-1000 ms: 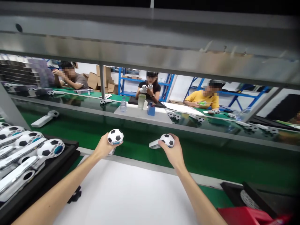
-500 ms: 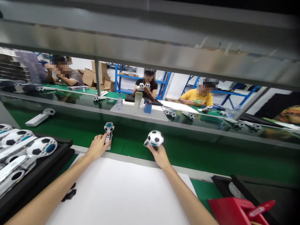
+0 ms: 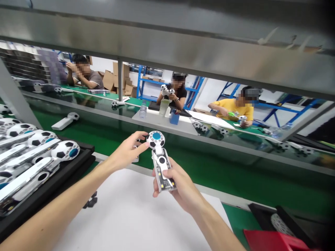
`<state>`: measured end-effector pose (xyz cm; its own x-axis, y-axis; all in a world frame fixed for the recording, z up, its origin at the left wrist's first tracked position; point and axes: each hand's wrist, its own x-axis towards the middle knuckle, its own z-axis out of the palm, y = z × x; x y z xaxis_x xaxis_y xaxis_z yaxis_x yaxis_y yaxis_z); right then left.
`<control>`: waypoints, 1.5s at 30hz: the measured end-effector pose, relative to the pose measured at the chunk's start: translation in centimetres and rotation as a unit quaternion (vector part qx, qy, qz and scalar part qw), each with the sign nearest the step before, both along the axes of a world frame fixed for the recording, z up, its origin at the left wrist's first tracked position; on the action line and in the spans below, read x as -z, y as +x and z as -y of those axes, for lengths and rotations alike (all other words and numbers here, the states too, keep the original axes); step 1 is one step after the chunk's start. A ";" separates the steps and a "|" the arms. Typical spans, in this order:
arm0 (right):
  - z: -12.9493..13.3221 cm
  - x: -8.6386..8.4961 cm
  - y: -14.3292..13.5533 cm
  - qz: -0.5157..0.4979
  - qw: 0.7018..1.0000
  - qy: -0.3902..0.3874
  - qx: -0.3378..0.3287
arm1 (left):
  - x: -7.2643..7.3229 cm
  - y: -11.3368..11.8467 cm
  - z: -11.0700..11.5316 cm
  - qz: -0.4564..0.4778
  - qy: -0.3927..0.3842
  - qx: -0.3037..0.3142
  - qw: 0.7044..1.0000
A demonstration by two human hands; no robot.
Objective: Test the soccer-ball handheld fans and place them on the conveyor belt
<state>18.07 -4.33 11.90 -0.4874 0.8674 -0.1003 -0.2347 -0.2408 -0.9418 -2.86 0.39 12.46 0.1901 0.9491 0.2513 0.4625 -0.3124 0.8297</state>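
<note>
My right hand (image 3: 178, 179) is wrapped round the white handle of a football-patterned device (image 3: 162, 167), its thumb on the handle's front. The device's round head, with a blue disc in the middle, points up and away. At the left edge of that head is my left hand (image 3: 131, 148), its fingers apart and the fingertips at or close to the head; whether they touch is unclear. Partly hidden behind my left hand, another such device (image 3: 136, 158) lies on the green surface (image 3: 209, 164). White paper (image 3: 125, 209) covers the bench below both hands.
Several football-patterned devices (image 3: 39, 153) fill a black tray (image 3: 86, 157) at left. One more device (image 3: 65, 121) lies on the green surface. A red box (image 3: 277, 240) and black frames (image 3: 264, 212) are at lower right. Three people sit across, beyond a metal ledge (image 3: 115, 116).
My right hand has turned the device so its handle and blue disc show, and brought it closer. My left hand has let go of the other device and moved right. The view has shifted.
</note>
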 end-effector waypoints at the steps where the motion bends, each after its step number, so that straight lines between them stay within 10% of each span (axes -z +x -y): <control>1: 0.4 -0.1 -0.2 -0.009 1.000 0.004 -0.007 | -0.7 0.4 0.7 0.046 -0.023 0.034 0.998; 5: 1.8 -0.6 -0.9 -0.012 1.000 0.020 -0.019 | -2.3 1.4 2.9 0.188 -0.070 0.103 0.974; 14: 3.3 -1.3 -1.3 0.011 1.000 0.021 -0.020 | -3.7 2.1 5.0 0.182 -0.057 0.099 0.977; 45: 4.4 -2.0 -0.8 -0.042 0.994 0.028 -0.092 | -3.8 2.4 5.9 0.245 -0.041 0.112 0.962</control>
